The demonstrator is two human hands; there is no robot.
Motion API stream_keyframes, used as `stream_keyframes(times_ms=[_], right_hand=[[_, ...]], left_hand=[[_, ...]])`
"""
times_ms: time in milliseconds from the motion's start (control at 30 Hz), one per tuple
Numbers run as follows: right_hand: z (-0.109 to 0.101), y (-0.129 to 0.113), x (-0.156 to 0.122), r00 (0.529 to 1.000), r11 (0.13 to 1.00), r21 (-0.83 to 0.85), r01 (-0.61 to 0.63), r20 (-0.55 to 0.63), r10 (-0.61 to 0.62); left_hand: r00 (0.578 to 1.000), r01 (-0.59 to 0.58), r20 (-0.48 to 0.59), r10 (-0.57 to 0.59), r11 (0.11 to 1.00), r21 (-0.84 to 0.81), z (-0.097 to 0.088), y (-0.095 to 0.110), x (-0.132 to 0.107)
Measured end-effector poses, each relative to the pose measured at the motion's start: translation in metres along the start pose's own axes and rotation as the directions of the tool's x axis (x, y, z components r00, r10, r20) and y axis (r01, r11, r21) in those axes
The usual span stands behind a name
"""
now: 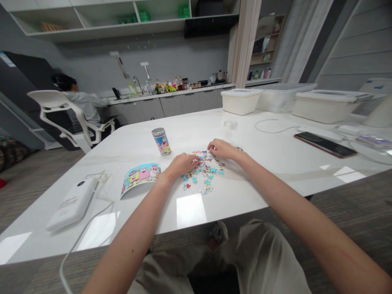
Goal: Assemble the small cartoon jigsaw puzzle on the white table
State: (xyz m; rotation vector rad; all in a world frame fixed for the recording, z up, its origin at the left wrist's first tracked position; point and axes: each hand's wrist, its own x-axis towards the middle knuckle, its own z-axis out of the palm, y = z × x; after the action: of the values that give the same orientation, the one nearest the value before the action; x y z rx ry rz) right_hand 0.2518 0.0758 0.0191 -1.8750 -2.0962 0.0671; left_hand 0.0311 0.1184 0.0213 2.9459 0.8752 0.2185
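A loose pile of small, colourful jigsaw puzzle pieces (210, 170) is spread on the white table in front of me. At the pile's left side, my left hand (181, 165) has its fingers closed together on a puzzle piece, which is mostly hidden. My right hand (223, 148) rests at the far right of the pile with fingers curled down; what they hold, if anything, is hidden. Left of the pile lies a curved picture sheet (141, 176) with cartoon figures. Behind it stands a cartoon-printed tin (162, 143) with a metallic lid on top.
On the left lie a white device (73, 204) and its cable. A phone (324, 144), a thin cable and white lidded boxes (240, 102) occupy the right and back. Behind my right wrist a small round metallic object partly shows. A seated person (84, 106) is beyond the table.
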Motion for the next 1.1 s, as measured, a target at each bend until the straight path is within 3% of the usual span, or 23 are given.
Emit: stream_keyframes(times_ms=[167,400,700,1100], right_hand=[[-0.002,-0.013,-0.001,0.984,0.984,0.049,0.169,0.042,-0.171],[0.002,-0.021,-0.002,0.961,0.951,0.166,0.259,0.050,-0.271],[0.010,-0.024,-0.002,0.959,0.937,0.228,0.265,0.038,-0.281],[0.011,-0.023,-0.004,0.952,0.935,0.179,0.307,-0.059,-0.302]], left_hand=[[1.000,0.011,-0.017,-0.011,1.000,0.021,0.000,0.000,-0.001],[0.997,0.068,-0.035,-0.067,0.997,0.026,0.001,-0.001,0.000],[0.994,0.066,-0.089,-0.064,0.998,0.021,0.007,-0.005,0.001],[0.970,0.100,-0.219,-0.103,0.995,-0.023,0.003,0.007,0.004]])
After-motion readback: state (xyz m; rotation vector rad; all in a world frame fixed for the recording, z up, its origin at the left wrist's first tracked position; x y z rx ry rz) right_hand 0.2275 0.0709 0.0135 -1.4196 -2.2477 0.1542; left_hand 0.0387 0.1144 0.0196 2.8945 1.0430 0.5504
